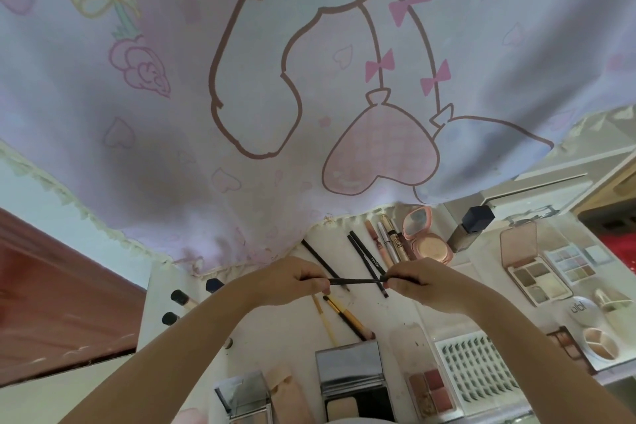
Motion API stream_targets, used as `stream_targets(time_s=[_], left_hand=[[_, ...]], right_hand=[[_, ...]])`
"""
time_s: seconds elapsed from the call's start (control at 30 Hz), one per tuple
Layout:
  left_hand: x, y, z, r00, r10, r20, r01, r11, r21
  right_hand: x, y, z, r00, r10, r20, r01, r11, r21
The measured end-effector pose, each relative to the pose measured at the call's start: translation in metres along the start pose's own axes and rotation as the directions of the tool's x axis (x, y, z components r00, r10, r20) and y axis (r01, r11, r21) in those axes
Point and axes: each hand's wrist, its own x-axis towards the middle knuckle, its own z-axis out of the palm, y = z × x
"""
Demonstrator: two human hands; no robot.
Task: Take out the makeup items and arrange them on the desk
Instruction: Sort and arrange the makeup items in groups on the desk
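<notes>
Both hands are up over the white surface point(406, 306), and they share one thin dark pencil point(358, 281). The left hand point(289, 282) pinches one end and the right hand point(418, 286) pinches the other, so the pencil lies flat between them. It looks like a pull-apart hold — maybe to take a cap off, or just to look at it before it goes down. I cannot tell which.

Lots of makeup is already laid out below. Two more black pencils point(366, 260) lie just behind the hands, side by side. Next to them is a little row of tube sticks point(387, 241), and then a round pink compact point(426, 237) standing open. Long things seem to go with long things, so the held pencil most likely belongs by its dark friends.

Two gold-handled brushes point(344, 313) lie close to the person, slanted. Open eyeshadow palettes point(540, 279) sit on the right, a tray of lashes point(478, 368) near the front, and a mirrored powder case point(351, 379) in the middle front. A bottle with a dark cap point(471, 227) stands at the back.

A printed cloth point(241, 79) hangs down behind it all — it covers the far edge of the surface.
</notes>
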Motion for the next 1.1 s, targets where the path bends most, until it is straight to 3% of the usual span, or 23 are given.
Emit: stream_targets(time_s=[0.37,0.53,0.6,0.7,0.8,0.9,0.97,1.1], left_hand=[[0.003,0.003,0.009,0.999,0.013,0.037,-0.012,1.0,-0.023],[0.01,0.001,0.028,0.994,0.034,0.106,-0.05,0.987,0.152],[0.015,0.0,0.038,0.992,0.015,0.124,-0.037,0.984,0.173],[0.022,-0.003,0.051,0.994,-0.029,0.109,0.025,0.999,0.033],[0.032,-0.007,0.063,0.996,-0.08,0.048,0.083,0.993,-0.078],[0.042,-0.01,0.069,0.986,-0.16,-0.041,0.145,0.959,-0.242],[0.051,-0.011,0.071,0.973,-0.21,-0.097,0.168,0.93,-0.327],[0.074,-0.013,0.071,0.933,-0.34,-0.116,0.256,0.857,-0.447]], right_hand=[[0.007,-0.003,0.006,0.997,-0.007,0.074,0.008,1.0,-0.008],[0.019,-0.01,0.007,0.995,0.017,0.094,-0.017,1.0,-0.004],[0.026,-0.012,0.006,0.997,0.06,0.046,-0.063,0.996,0.064],[0.035,-0.012,0.007,0.984,0.155,-0.084,-0.13,0.959,0.254],[0.043,-0.009,0.011,0.956,0.244,-0.16,-0.114,0.817,0.565],[0.046,0.005,0.016,0.859,0.404,-0.316,-0.106,0.742,0.662],[0.045,0.017,0.022,0.823,0.458,-0.337,-0.172,0.766,0.62],[0.04,0.046,0.051,0.895,0.401,-0.194,-0.376,0.914,0.15]])
